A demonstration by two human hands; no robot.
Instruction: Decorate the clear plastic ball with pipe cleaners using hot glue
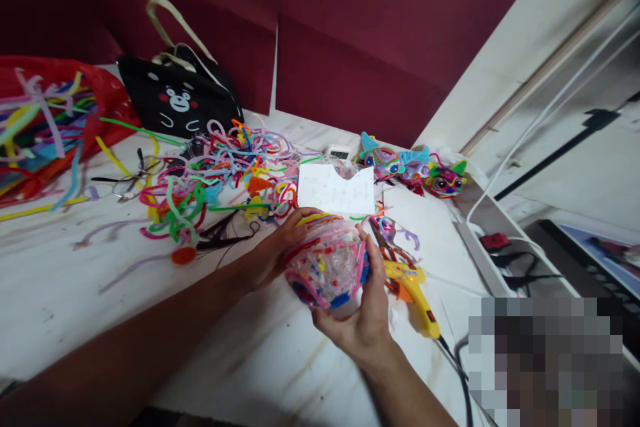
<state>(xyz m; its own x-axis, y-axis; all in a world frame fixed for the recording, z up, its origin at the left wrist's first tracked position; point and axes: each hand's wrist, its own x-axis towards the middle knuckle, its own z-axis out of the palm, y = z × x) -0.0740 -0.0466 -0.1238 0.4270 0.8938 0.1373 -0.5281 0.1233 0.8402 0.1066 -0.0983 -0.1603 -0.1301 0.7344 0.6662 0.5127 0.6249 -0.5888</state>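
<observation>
Between my two hands is a rounded craft ball (pixel 327 263), whitish and glossy, with coloured specks and bands of pink, red, yellow and blue fuzzy pipe cleaner along its edges. My left hand (pixel 280 243) curls around its upper left side. On the right and underneath, my right hand (pixel 367 307) grips it with the fingers up along its edge. The ball is held above the white tabletop (pixel 235 347). Just right of my right hand lies a yellow glue gun (pixel 417 297), and orange-handled scissors (pixel 395 255) lie behind it.
A tangle of pipe cleaners (pixel 225 167) spreads at the back left, near a red bag (pixel 107 103) of more and a black tote bag (pixel 180 100). Eyeglasses (pixel 133 177) lie left. A white paper (pixel 335 188) and colourful fish-like figures (pixel 383 161) stand behind. A cable box (pixel 485 250) borders the right.
</observation>
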